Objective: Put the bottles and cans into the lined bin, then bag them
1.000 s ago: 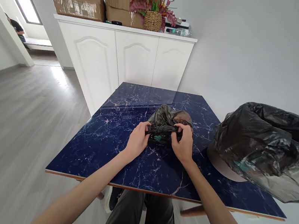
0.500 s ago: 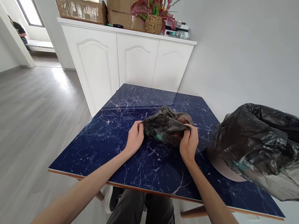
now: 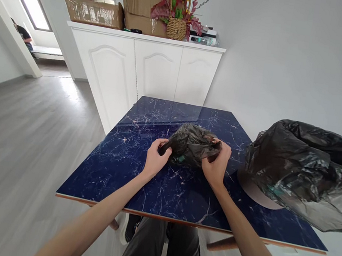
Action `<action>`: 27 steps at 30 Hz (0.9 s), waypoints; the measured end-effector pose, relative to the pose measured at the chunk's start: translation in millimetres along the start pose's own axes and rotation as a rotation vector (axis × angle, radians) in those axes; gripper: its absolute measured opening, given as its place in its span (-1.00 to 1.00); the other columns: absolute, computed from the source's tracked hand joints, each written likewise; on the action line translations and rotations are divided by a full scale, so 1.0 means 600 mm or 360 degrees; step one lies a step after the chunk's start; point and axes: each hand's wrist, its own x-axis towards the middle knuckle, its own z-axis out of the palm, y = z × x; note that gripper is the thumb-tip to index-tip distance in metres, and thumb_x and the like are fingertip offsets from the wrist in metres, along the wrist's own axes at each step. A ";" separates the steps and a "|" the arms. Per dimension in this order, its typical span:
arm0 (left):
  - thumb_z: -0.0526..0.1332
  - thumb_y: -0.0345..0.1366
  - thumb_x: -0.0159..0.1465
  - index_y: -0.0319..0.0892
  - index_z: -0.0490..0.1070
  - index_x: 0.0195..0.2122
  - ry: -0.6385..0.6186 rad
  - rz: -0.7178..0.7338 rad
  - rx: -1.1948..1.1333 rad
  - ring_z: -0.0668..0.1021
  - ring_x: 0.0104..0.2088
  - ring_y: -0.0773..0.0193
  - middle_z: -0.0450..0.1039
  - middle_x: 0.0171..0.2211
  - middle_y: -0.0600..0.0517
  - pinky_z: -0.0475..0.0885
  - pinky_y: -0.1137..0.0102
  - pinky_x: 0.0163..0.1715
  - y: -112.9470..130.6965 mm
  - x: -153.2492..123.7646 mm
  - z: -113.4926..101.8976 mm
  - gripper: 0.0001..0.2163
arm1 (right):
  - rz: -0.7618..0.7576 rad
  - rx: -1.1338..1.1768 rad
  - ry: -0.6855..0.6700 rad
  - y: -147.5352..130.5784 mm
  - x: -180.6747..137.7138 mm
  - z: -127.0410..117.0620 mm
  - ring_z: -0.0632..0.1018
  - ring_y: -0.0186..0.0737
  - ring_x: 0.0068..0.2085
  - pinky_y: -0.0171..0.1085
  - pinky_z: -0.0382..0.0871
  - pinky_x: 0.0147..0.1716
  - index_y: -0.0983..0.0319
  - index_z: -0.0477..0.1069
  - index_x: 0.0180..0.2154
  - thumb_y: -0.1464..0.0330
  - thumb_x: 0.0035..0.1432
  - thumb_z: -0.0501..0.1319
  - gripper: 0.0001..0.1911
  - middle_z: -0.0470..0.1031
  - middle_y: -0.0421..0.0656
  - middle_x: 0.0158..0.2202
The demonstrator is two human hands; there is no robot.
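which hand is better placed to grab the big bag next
Probably the right hand: it pinches the small bag on the side nearer the big bag; the left hand holds the far end.

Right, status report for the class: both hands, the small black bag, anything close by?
Left hand shut on small black bag, left end. Right hand shut on its right end. Bag on blue marble table. Large black bag to the right, not touching.

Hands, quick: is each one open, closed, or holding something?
Left hand: closed on the left end of the small black bag.
Right hand: closed on the same bag's right end.
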 end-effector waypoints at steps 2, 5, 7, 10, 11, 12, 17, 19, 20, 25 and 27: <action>0.21 -0.35 0.35 -0.10 0.46 -0.16 0.0062 -0.0026 0.0020 0.54 -0.14 0.16 0.51 -0.19 0.00 0.44 0.27 -0.04 -0.009 0.004 0.000 -0.92 | 0.0040 0.0031 0.0039 0.006 -0.001 0.000 0.45 0.12 0.14 0.14 0.37 0.15 0.19 0.35 0.19 0.34 0.20 0.22 -0.49 0.43 0.05 0.09; 0.10 -0.35 0.41 -0.11 0.38 -0.13 0.0183 -0.0095 0.0066 0.54 -0.16 0.15 0.47 -0.17 -0.04 0.47 0.27 -0.12 -0.024 0.008 0.000 -0.91 | 0.0082 0.0085 0.0053 0.021 -0.006 0.002 0.44 0.10 0.12 0.10 0.41 0.11 0.18 0.33 0.22 0.32 0.19 0.25 -0.44 0.36 0.04 0.11; 0.05 -0.35 0.44 -0.12 0.31 -0.03 0.0291 -0.0128 0.0113 0.54 -0.10 0.11 0.44 -0.09 -0.11 0.50 0.22 -0.09 -0.029 0.009 -0.001 -0.87 | 0.0089 0.0109 0.0032 0.027 -0.009 0.003 0.44 0.08 0.11 0.08 0.42 0.09 0.16 0.31 0.24 0.29 0.19 0.26 -0.41 0.34 0.03 0.13; 0.13 -0.38 0.39 -0.15 0.20 0.17 0.0454 -0.0014 0.0241 0.44 0.20 -0.03 0.30 0.18 -0.26 0.39 0.03 0.22 -0.019 0.005 -0.007 -0.67 | 0.0106 0.0119 0.0008 0.028 -0.009 0.004 0.44 0.08 0.10 0.07 0.42 0.06 0.15 0.32 0.24 0.25 0.22 0.27 -0.44 0.35 0.02 0.12; 0.17 -0.40 0.36 -0.16 0.17 0.23 0.0491 0.0135 0.0335 0.37 0.29 -0.07 0.24 0.25 -0.29 0.30 -0.02 0.30 -0.011 0.002 -0.009 -0.58 | 0.0114 0.0118 0.0008 0.026 -0.008 0.004 0.44 0.08 0.11 0.06 0.42 0.06 0.16 0.32 0.23 0.25 0.23 0.27 -0.45 0.36 0.02 0.11; 0.19 -0.42 0.34 -0.16 0.16 0.27 0.0512 0.0333 0.0446 0.32 0.35 -0.10 0.20 0.31 -0.31 0.24 -0.05 0.35 -0.003 -0.001 -0.011 -0.52 | 0.0123 0.0116 0.0011 0.024 -0.008 0.004 0.44 0.08 0.11 0.06 0.42 0.06 0.16 0.33 0.22 0.25 0.24 0.28 -0.47 0.37 0.02 0.11; 0.13 -0.53 0.35 -0.07 0.25 0.30 0.0098 0.1068 0.0814 0.48 0.30 -0.01 0.51 0.21 -0.17 0.22 -0.01 0.35 0.034 -0.018 -0.017 -0.50 | 0.0116 0.0104 0.0008 0.020 -0.007 0.001 0.44 0.08 0.11 0.06 0.41 0.06 0.18 0.33 0.22 0.27 0.25 0.25 -0.48 0.37 0.04 0.12; 0.13 -0.48 0.38 -0.08 0.36 0.22 -0.0112 0.1102 0.0826 0.62 0.12 0.05 0.65 -0.01 -0.07 0.23 0.01 0.34 0.039 -0.021 -0.016 -0.60 | 0.0108 0.0090 0.0004 0.023 -0.009 0.000 0.44 0.09 0.11 0.07 0.40 0.08 0.18 0.33 0.23 0.28 0.23 0.22 -0.47 0.37 0.04 0.12; 0.14 -0.44 0.40 -0.09 0.42 0.16 -0.0163 0.1110 0.0824 0.66 0.00 0.08 0.68 -0.13 -0.03 0.24 0.01 0.33 0.040 -0.022 -0.016 -0.67 | 0.0118 0.0080 0.0004 0.026 -0.009 0.000 0.43 0.09 0.12 0.08 0.40 0.09 0.18 0.34 0.22 0.29 0.24 0.21 -0.48 0.37 0.04 0.11; 0.10 -0.36 0.47 -0.11 0.52 -0.13 -0.0220 0.1059 0.0937 0.61 -0.35 0.18 0.63 -0.42 0.05 0.35 0.08 0.20 0.035 -0.021 -0.015 -0.81 | 0.0217 0.0060 0.0025 0.040 -0.011 0.003 0.43 0.06 0.11 0.08 0.36 0.13 0.16 0.39 0.14 0.26 0.29 0.17 -0.60 0.39 0.01 0.08; 0.05 -0.35 0.51 -0.11 0.52 -0.19 -0.0234 0.0949 0.1078 0.58 -0.42 0.20 0.60 -0.47 0.06 0.36 0.11 0.16 0.031 -0.019 -0.016 -0.76 | 0.0253 0.0048 0.0030 0.045 -0.012 0.005 0.44 0.06 0.10 0.10 0.35 0.15 0.17 0.40 0.11 0.24 0.30 0.17 -0.63 0.41 0.01 0.07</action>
